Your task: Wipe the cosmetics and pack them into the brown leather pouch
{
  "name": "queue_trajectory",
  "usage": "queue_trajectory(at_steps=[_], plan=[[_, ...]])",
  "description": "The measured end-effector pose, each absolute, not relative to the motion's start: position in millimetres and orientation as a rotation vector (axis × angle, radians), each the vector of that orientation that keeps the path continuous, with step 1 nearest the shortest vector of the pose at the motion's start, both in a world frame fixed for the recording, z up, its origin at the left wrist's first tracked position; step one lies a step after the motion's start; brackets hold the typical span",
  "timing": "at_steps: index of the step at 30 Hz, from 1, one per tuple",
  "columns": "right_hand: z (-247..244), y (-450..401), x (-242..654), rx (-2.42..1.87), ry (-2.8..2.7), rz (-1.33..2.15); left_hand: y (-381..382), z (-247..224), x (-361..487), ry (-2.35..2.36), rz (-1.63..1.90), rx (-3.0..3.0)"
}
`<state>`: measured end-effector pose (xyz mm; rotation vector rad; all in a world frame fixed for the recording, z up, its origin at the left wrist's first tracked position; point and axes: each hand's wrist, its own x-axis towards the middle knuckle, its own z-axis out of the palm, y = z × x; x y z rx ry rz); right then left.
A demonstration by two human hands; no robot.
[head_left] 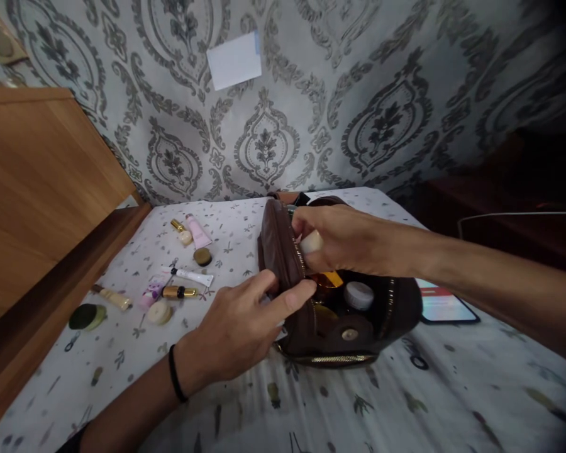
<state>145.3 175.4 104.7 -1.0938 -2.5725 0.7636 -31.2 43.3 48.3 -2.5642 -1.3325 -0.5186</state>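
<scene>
A dark brown bag (pixel 339 343) with brass zips stands unzipped on the printed sheet. My left hand (pixel 238 321), a black band on its wrist, is closed on the bag's left rim, thumb and fingers to either side of the zip edge. Reaching in from the right, my right hand (pixel 342 233) has its fingers curled round a small cream-coloured object (pixel 311 242) at the bag's mouth; its kind is mostly hidden. Below it in the bag lie a small jar with a grey lid (pixel 358 294) and an amber-orange item (pixel 327 281).
Cosmetics lie to the left, among them a pink tube (pixel 198 231), a white tube (pixel 193 275), a gold-and-black bottle (pixel 179 292) and a green-and-black jar (pixel 85 316). A lit phone (pixel 446 308) lies right of the bag. A wooden board (pixel 47 176) bounds the left; patterned wall stands behind.
</scene>
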Motion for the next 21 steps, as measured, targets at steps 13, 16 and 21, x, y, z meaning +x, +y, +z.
queue_trajectory(at_steps=[13, 16, 21], plan=[[105.0, 180.9, 172.7, -1.138, -2.208, 0.753, 139.4, 54.8, -171.9, -2.054, 0.112, -2.096], [102.2, 177.2, 172.8, -1.147, -2.201, 0.770, 170.4, 45.9, -201.0, -2.055, 0.538, -2.064], [103.4, 173.7, 173.0, -1.187, -2.182, 0.712, 186.7, 20.6, -199.0, -1.927, 0.643, -2.138]])
